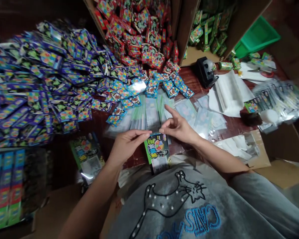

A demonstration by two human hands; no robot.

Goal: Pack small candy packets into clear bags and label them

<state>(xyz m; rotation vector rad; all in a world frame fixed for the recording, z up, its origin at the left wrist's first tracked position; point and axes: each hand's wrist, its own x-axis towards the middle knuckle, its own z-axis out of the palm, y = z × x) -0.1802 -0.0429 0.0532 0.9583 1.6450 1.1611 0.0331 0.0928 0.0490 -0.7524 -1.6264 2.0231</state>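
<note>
At the table's front edge hangs a flat green-and-black printed packet (157, 147) with a colourful wheel and large characters on it. My left hand (126, 144) pinches its top left corner between thumb and fingers. With thumb and bent fingers, my right hand (178, 127) grips the top right corner, its index finger pointing up and away. Just beyond both hands lie clear plastic bags (149, 114) with green edges, partly overlapping. Small blue printed packets (151, 89) are scattered behind those bags.
Purple packets (64, 79) form a large heap at left. Red packets (144, 33) fill a cardboard box, beside green packets (209, 30) in another. A black tape dispenser (204, 71), a green bin (257, 36) and bagged items (281, 99) stand at right.
</note>
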